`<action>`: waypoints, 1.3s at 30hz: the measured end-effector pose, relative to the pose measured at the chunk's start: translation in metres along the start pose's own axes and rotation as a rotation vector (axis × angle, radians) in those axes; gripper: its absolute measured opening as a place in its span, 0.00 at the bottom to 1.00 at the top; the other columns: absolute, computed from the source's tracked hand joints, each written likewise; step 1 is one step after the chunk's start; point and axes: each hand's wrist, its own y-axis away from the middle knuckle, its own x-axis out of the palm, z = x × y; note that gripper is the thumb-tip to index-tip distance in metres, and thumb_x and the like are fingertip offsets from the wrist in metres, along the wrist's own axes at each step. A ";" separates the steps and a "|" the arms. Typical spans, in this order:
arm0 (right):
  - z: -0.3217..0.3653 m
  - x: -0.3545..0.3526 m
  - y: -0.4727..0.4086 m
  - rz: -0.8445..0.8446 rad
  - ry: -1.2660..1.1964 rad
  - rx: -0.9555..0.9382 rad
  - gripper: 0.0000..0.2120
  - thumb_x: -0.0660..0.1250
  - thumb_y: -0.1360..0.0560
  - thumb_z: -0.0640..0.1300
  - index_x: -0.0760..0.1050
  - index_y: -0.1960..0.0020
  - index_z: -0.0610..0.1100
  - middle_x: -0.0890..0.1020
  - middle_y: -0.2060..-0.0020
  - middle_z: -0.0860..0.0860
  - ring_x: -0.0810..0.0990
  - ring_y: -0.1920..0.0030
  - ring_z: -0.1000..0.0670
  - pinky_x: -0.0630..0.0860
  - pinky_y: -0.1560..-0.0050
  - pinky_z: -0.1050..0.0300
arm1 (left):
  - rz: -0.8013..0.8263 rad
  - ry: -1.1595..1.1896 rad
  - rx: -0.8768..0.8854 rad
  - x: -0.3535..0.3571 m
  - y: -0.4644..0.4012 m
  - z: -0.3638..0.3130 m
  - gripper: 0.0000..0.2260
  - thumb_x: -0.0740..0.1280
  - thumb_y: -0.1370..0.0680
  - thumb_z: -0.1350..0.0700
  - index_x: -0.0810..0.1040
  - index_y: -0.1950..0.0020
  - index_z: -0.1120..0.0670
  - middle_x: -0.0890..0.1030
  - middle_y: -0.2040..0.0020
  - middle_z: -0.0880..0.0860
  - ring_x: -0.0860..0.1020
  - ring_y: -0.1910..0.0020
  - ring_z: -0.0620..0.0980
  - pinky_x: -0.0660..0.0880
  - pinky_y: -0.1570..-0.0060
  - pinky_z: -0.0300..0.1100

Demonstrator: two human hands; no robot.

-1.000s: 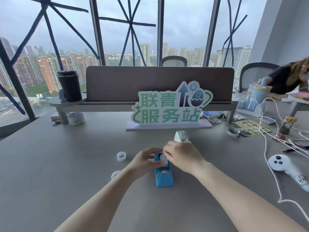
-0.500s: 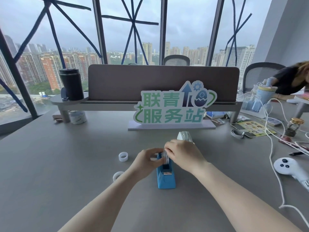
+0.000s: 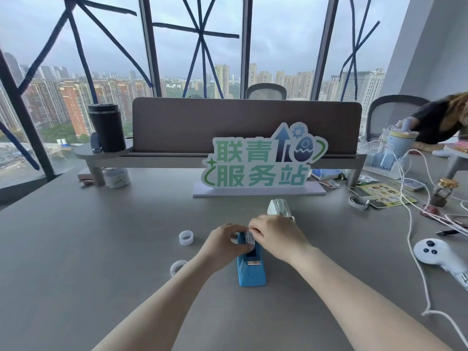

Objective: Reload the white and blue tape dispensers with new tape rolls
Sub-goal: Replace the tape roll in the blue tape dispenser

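Head view, grey desk point(image 3: 76, 274) w/ city windows (taped), both hands point(image 3: 222, 243) point(image 3: 274, 235) pinching tape roll point(image 3: 249, 238) over blue dispenser point(image 3: 252, 271)

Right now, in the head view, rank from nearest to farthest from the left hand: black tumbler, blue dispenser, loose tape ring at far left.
1. Blue dispenser: under the left hand.
2. Loose tape ring: on the table, to its left.
3. Black tumbler: on the far-left shelf.

Two bare forearms — no sleeves, rings or watch.
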 end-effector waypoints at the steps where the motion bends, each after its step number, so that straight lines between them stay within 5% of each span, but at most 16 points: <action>1: 0.000 0.000 0.000 0.005 -0.010 0.002 0.09 0.60 0.21 0.46 0.78 0.53 0.45 0.82 0.58 0.49 0.80 0.59 0.46 0.76 0.61 0.53 | 0.006 0.030 -0.006 0.000 0.000 0.001 0.17 0.73 0.30 0.51 0.79 0.42 0.47 0.79 0.49 0.43 0.77 0.50 0.42 0.68 0.58 0.27; 4: 0.000 0.000 0.001 0.002 -0.027 0.013 0.09 0.60 0.21 0.46 0.79 0.53 0.46 0.83 0.57 0.50 0.80 0.57 0.46 0.78 0.59 0.51 | 0.019 0.137 -0.003 0.000 0.000 0.003 0.15 0.73 0.30 0.53 0.80 0.45 0.43 0.82 0.48 0.43 0.79 0.49 0.43 0.74 0.52 0.35; 14: 0.001 -0.001 0.006 0.001 -0.087 0.011 0.09 0.60 0.21 0.45 0.77 0.56 0.45 0.80 0.58 0.53 0.79 0.60 0.48 0.76 0.61 0.52 | -0.020 0.162 -0.025 0.005 -0.004 0.004 0.12 0.75 0.35 0.56 0.80 0.55 0.46 0.84 0.55 0.46 0.79 0.53 0.45 0.75 0.55 0.39; 19: 0.000 -0.002 0.010 0.012 -0.115 0.016 0.09 0.60 0.20 0.45 0.77 0.55 0.46 0.80 0.57 0.53 0.78 0.59 0.48 0.74 0.60 0.53 | 0.003 0.134 0.009 0.006 -0.001 0.004 0.12 0.73 0.33 0.56 0.78 0.53 0.45 0.82 0.52 0.45 0.78 0.51 0.43 0.73 0.57 0.34; 29: 0.003 -0.006 0.014 0.025 -0.129 0.012 0.09 0.60 0.20 0.47 0.77 0.54 0.47 0.81 0.56 0.54 0.78 0.57 0.49 0.76 0.58 0.52 | -0.022 0.215 -0.010 0.012 0.002 0.007 0.16 0.72 0.31 0.57 0.79 0.47 0.43 0.78 0.47 0.44 0.76 0.45 0.45 0.74 0.47 0.40; 39: 0.003 -0.006 0.017 0.058 -0.158 0.059 0.09 0.61 0.20 0.47 0.78 0.54 0.47 0.81 0.56 0.53 0.78 0.57 0.49 0.74 0.59 0.54 | 0.004 0.128 -0.023 0.009 -0.003 -0.001 0.14 0.73 0.32 0.56 0.79 0.48 0.45 0.78 0.47 0.47 0.76 0.47 0.47 0.70 0.56 0.34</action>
